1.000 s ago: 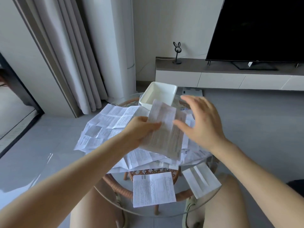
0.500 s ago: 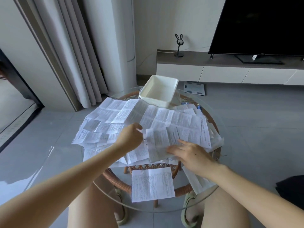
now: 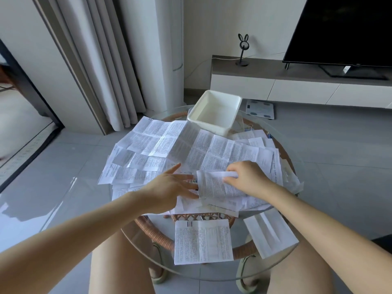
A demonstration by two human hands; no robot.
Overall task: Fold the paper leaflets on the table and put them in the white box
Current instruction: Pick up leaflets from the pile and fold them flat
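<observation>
A round glass table [image 3: 282,270] carries a heap of unfolded printed paper leaflets [image 3: 161,143]. At its far edge stands the white box [image 3: 214,122], with nothing visible inside. One leaflet [image 3: 214,185] lies on the heap in front of me with its top edge curled over. My right hand [image 3: 248,179] pinches that curled edge. My left hand [image 3: 169,187] rests flat with straight fingers on the papers beside the leaflet's left edge.
Two separate leaflets lie near the table's front edge: a printed one [image 3: 202,240] and a creased white one [image 3: 270,234]. My knees sit under the glass. A TV stand [image 3: 297,85] with a television and a bathroom scale [image 3: 259,108] are beyond the table.
The leaflet held up in the air one second ago now lies on the heap. My right hand has moved onto it and is turning its top edge over; my left hand flattened beside it.
</observation>
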